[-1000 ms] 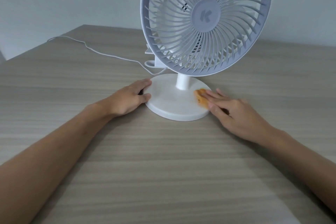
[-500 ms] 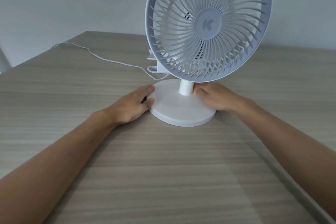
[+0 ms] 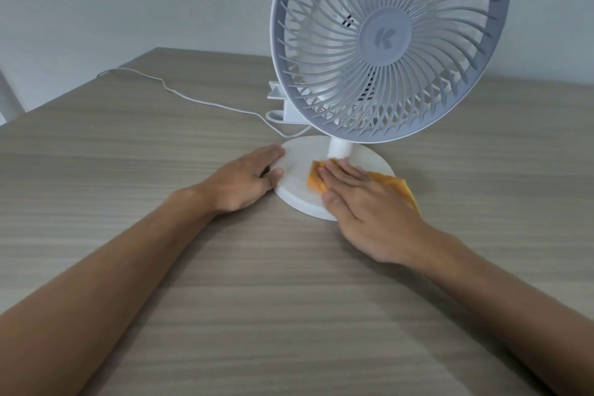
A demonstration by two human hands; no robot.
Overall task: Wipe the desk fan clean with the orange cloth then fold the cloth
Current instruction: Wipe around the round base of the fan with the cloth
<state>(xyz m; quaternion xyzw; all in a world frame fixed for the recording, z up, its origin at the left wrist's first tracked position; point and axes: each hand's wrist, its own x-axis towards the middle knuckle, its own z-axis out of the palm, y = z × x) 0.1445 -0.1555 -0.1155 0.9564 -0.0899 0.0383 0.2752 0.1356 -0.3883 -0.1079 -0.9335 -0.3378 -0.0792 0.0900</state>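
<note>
Your left hand rests at the near-left rim of the white plastic desk fan's round base, fingers loosely spread against it — a brace, likely so the fan stays put. Your right hand lies flat, fingers extended, pressing the crumpled orange cloth onto the base just near the stem, gripping nothing. The wood-grain worktop carries everything — folding is yet to come.
</note>
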